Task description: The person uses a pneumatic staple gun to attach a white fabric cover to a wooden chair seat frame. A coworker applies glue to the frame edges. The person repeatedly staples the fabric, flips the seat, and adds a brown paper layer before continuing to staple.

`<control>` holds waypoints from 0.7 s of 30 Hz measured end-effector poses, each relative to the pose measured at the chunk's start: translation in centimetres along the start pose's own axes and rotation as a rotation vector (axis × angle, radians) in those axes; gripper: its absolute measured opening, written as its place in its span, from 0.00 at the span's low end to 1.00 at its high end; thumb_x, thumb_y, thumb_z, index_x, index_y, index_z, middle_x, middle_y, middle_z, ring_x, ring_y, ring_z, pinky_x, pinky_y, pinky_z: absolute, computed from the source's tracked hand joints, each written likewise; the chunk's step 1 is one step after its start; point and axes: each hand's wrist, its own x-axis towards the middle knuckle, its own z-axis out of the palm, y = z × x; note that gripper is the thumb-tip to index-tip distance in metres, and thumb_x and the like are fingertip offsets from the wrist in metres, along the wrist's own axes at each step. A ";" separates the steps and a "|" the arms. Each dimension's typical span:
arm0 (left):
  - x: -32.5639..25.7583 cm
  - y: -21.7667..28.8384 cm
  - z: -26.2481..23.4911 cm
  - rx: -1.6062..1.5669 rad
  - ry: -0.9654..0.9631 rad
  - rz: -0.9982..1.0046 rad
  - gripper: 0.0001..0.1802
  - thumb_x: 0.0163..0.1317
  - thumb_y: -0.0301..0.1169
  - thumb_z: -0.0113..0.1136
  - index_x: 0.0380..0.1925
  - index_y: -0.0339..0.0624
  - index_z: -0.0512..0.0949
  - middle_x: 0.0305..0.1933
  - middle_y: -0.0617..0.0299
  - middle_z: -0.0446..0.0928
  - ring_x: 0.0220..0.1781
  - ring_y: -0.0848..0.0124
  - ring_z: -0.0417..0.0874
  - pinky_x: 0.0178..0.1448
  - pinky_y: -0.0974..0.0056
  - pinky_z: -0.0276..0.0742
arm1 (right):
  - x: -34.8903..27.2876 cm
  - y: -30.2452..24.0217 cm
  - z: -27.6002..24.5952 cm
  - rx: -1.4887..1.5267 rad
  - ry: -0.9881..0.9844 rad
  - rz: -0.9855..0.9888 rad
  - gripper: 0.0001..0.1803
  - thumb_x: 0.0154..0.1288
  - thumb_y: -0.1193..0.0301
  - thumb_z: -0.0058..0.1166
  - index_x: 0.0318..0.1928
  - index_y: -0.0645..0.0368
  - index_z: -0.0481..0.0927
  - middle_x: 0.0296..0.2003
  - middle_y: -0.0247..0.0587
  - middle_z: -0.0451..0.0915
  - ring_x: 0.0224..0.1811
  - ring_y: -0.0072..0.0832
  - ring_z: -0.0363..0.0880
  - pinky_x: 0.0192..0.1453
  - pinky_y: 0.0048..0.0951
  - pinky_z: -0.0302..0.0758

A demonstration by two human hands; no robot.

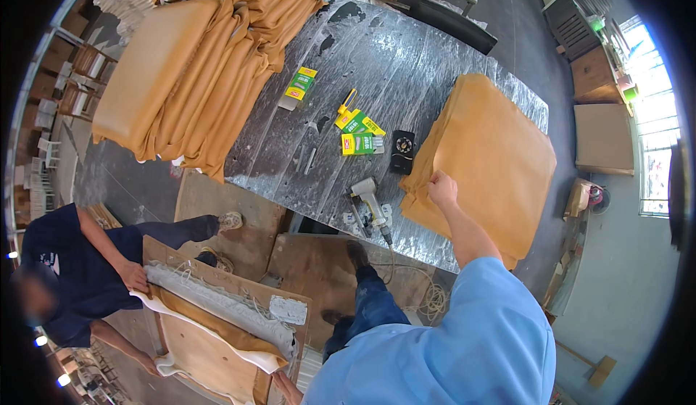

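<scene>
On the right part of the table lies a stack of tan leather-like sheets [500, 151]. My right hand [442, 187] is closed on the near-left edge of the top sheet, its fingers curled there. Low in the picture my left hand [288, 388] grips the near corner of a wooden panel [206, 343]; part of that hand is cut off. Tan covering [235, 327] and white padding [210, 325] run along the panel's edge. A person in a dark shirt [80, 274] has both hands on the panel's other end.
A nail gun [370, 202] with a hose lies at the table's near edge. Staple boxes [359, 144], a yellow-handled cutter [348, 100] and a black device [402, 151] lie mid-table. Folded tan covers [167, 71] pile up at left. Coiled hose [433, 302] is on the floor.
</scene>
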 end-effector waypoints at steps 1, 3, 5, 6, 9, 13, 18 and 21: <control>-0.2 0.0 -0.1 0.002 -0.008 -0.003 0.48 0.56 0.32 0.74 0.76 0.32 0.65 0.81 0.33 0.61 0.83 0.36 0.59 0.85 0.41 0.55 | 0.0 0.5 0.2 0.036 0.011 0.004 0.10 0.66 0.66 0.61 0.44 0.56 0.87 0.39 0.47 0.90 0.46 0.44 0.89 0.52 0.45 0.83; -0.5 0.1 -0.5 0.013 -0.008 -0.009 0.48 0.56 0.32 0.74 0.76 0.32 0.65 0.81 0.33 0.61 0.83 0.36 0.59 0.85 0.41 0.55 | 0.1 1.4 0.7 0.108 0.032 0.010 0.09 0.66 0.69 0.59 0.44 0.56 0.87 0.36 0.45 0.89 0.41 0.41 0.90 0.47 0.42 0.84; 0.1 0.3 -0.4 0.000 -0.030 0.005 0.48 0.56 0.32 0.74 0.76 0.32 0.65 0.81 0.33 0.60 0.83 0.36 0.59 0.85 0.41 0.55 | 0.6 3.7 0.9 0.260 0.089 0.087 0.08 0.65 0.72 0.58 0.43 0.55 0.86 0.34 0.42 0.87 0.35 0.36 0.89 0.40 0.39 0.84; 0.1 0.3 -0.2 -0.013 -0.035 0.008 0.48 0.56 0.32 0.74 0.76 0.32 0.65 0.81 0.33 0.60 0.83 0.36 0.59 0.85 0.41 0.55 | 0.9 4.3 0.8 0.342 0.117 0.112 0.08 0.65 0.73 0.57 0.43 0.54 0.86 0.33 0.40 0.86 0.32 0.33 0.89 0.36 0.37 0.83; -0.8 0.5 0.4 -0.007 0.009 -0.017 0.48 0.56 0.32 0.74 0.76 0.32 0.65 0.81 0.32 0.60 0.83 0.35 0.59 0.85 0.41 0.55 | 0.7 2.3 -0.1 0.622 0.058 0.253 0.11 0.65 0.77 0.53 0.44 0.54 0.86 0.31 0.37 0.83 0.27 0.26 0.86 0.28 0.32 0.80; -1.8 -0.6 0.5 -0.041 -0.005 -0.016 0.48 0.56 0.32 0.74 0.76 0.32 0.65 0.81 0.32 0.60 0.83 0.35 0.58 0.85 0.41 0.55 | 1.2 4.5 -2.7 0.129 0.125 0.154 0.16 0.67 0.67 0.52 0.49 0.56 0.89 0.40 0.50 0.89 0.40 0.42 0.90 0.46 0.43 0.84; -4.4 -2.6 -0.6 -0.017 -0.011 0.039 0.48 0.56 0.32 0.73 0.76 0.32 0.65 0.81 0.32 0.60 0.83 0.35 0.58 0.85 0.40 0.55 | -0.1 4.7 -4.3 -0.160 0.078 0.161 0.23 0.67 0.52 0.55 0.49 0.51 0.92 0.48 0.54 0.89 0.54 0.50 0.88 0.58 0.47 0.81; -3.7 -2.6 0.2 -0.001 0.005 0.078 0.45 0.58 0.32 0.73 0.75 0.34 0.66 0.80 0.33 0.62 0.81 0.36 0.62 0.83 0.40 0.58 | 1.4 8.7 -6.5 -0.644 -0.041 0.013 0.18 0.66 0.52 0.63 0.47 0.46 0.93 0.45 0.42 0.91 0.49 0.39 0.90 0.48 0.43 0.84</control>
